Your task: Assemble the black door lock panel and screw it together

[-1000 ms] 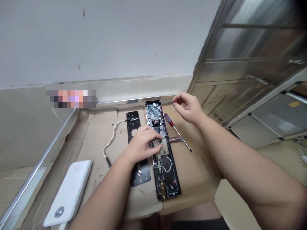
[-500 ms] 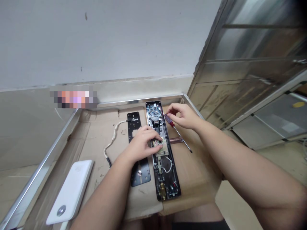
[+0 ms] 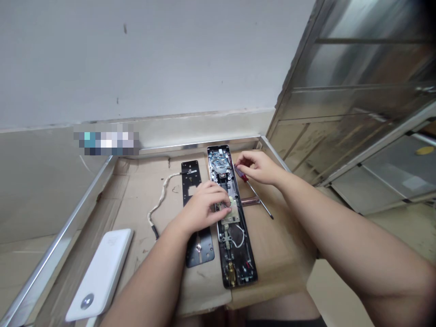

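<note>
My left hand [image 3: 211,202] reaches over a long black device casing [image 3: 250,259] with its inside exposed. Its thumb and fingers close on a small beige circuit board [image 3: 232,216] midway along the casing; the fingertips are partly hidden. My right hand [image 3: 257,167] is curled beside the casing's far right edge. Its thumb and fingertips meet at the handle end of a screwdriver [image 3: 243,177], whose shaft slants down toward the right. A blue circuit board [image 3: 220,159] fills the casing's far end, and a brass-coloured fitting [image 3: 231,274] sits at the near end.
A black perforated plate [image 3: 200,254] lies left of the casing, partly under my left forearm. A wrapped cable [image 3: 160,197] runs from it. A white power bank [image 3: 100,272] lies at the left. Cardboard [image 3: 272,268] covers the metal-rimmed table [image 3: 190,146]; a reddish-brown strip [image 3: 250,201] lies beneath the screwdriver shaft.
My left fingers have curled in slightly over the small circuit board. My right fingertips have come down a little onto the end of the screwdriver handle. The casing and plate stay put.
</note>
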Available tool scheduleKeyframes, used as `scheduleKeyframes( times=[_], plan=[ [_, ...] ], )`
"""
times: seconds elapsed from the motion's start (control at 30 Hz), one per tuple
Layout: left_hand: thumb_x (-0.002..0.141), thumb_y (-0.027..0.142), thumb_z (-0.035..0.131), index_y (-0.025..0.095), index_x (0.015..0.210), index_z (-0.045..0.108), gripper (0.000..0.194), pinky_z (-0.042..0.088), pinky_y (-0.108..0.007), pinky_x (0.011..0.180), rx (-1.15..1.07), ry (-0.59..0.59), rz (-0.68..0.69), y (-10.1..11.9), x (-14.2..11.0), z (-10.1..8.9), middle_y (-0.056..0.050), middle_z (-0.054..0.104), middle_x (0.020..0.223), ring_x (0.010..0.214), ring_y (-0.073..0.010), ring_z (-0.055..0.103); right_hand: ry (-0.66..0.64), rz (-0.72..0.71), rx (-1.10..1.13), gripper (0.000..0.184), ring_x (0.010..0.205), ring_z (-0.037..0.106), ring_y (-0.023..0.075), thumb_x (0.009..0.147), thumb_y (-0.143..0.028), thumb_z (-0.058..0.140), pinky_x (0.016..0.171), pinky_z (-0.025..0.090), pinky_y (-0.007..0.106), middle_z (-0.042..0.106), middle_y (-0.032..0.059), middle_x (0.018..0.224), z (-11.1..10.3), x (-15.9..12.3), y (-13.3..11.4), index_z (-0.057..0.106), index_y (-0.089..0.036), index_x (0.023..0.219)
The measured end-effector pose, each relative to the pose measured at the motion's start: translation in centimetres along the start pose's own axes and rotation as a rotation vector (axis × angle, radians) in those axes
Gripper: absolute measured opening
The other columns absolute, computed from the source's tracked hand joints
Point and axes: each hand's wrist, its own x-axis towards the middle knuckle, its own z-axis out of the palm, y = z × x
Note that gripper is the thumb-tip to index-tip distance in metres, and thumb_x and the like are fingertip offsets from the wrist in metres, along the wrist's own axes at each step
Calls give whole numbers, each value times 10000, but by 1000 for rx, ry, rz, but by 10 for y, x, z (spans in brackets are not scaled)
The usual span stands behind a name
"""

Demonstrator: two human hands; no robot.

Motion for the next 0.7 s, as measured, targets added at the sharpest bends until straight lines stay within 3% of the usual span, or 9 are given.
scheduleKeyframes(
  times=[0.7],
  plan=[
    [884,217,586,254,948,691,129,403,-463,1019,6,-25,-9,-2,0,-1,-35,694,1184,1112,-257,548,-29,38,33,96,562,585,131,875,-279,632,540,488,275,623,-10,677,-2,-1,1,586,-203,836]
  ],
)
